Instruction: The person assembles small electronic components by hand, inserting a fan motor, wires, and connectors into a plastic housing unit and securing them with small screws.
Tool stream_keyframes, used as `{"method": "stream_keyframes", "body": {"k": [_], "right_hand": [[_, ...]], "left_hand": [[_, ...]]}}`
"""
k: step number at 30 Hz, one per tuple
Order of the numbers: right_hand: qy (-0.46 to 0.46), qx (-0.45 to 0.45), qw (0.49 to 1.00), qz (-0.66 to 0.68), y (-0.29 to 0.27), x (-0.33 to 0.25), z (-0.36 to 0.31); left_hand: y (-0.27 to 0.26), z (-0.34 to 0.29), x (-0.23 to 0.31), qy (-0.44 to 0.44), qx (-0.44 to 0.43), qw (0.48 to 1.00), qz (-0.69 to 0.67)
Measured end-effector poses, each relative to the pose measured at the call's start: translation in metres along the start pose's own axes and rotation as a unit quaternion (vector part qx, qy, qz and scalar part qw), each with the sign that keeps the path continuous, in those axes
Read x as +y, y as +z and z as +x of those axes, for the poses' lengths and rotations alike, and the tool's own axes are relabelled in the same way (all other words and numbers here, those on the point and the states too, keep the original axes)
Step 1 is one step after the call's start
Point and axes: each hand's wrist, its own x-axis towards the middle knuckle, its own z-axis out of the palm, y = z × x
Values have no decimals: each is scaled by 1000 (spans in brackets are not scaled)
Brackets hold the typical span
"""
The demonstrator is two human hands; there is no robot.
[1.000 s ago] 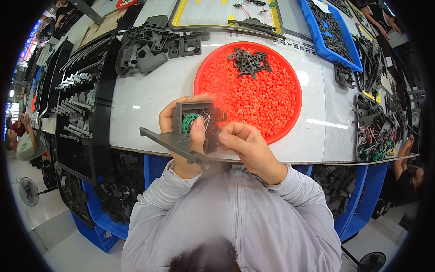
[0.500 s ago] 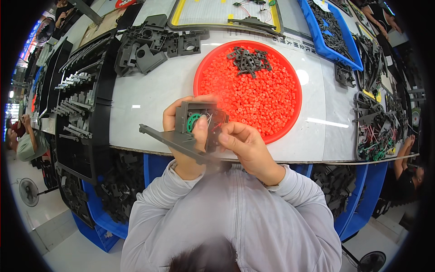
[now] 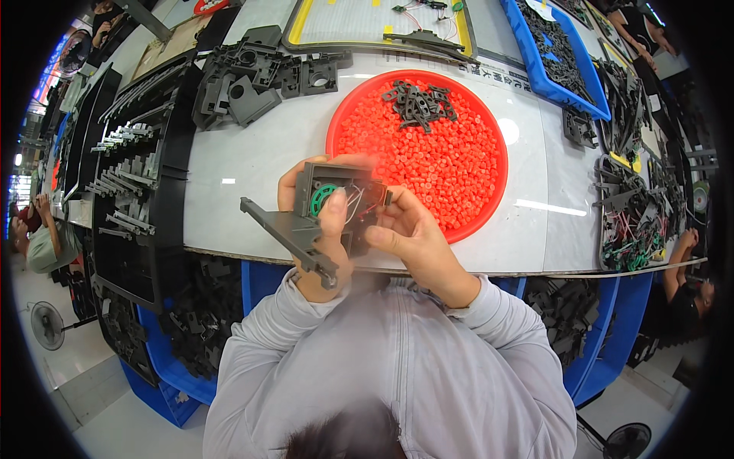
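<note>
My left hand (image 3: 332, 229) is closed round a dark grey plastic housing (image 3: 306, 180), its thumb lying over the front beside a green ring-shaped part (image 3: 319, 200) inside. Thin white and red wires (image 3: 359, 200) run through the right half of the housing. From its lower left a long dark arm (image 3: 284, 236) sticks out, tilted down to the right. My right hand (image 3: 426, 249) grips the housing's right edge, index finger above and thumb below, close to the red wires. Whether a small part sits between those fingertips is hard to make out.
Just beyond my hands stands a round red tray (image 3: 501, 180) of small red caps, with black clips (image 3: 419, 105) on top. Dark housings (image 3: 252, 92) lie at the back left, a black rack (image 3: 172, 164) at left. A blue crate (image 3: 535, 65) and wired parts (image 3: 631, 210) are right.
The housing has turned slightly in my left hand, and its long arm now tilts more steeply. My right index finger has moved up along the housing's right edge, away from the thumb.
</note>
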Motion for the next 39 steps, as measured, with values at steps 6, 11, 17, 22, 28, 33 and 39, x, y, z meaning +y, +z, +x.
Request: {"method": "stream_keyframes", "body": {"k": [6, 11, 17, 22, 28, 33, 39], "right_hand": [[33, -70, 997, 10, -9, -1, 1], [22, -71, 997, 1, -6, -4, 0], [19, -27, 997, -64, -14, 0, 5], [-265, 49, 907, -324, -19, -15, 9], [-328, 46, 836, -438, -19, -20, 14], [-408, 31, 739, -535, -19, -23, 16], [-452, -28, 636, -625, -20, -26, 23]], "left_hand": [[-3, -3, -4, -3, -6, 1000, -17], [-3, -2, -6, 15, -30, 999, -4], [-2, 0, -6, -39, 12, 997, -68], [-4, 3, -6, -53, 35, 997, -50], [-5, 0, -8, -30, -4, 999, -34], [-2, 1, -9, -46, 8, 998, -53], [-5, 1, -12, -41, 21, 998, -37]]}}
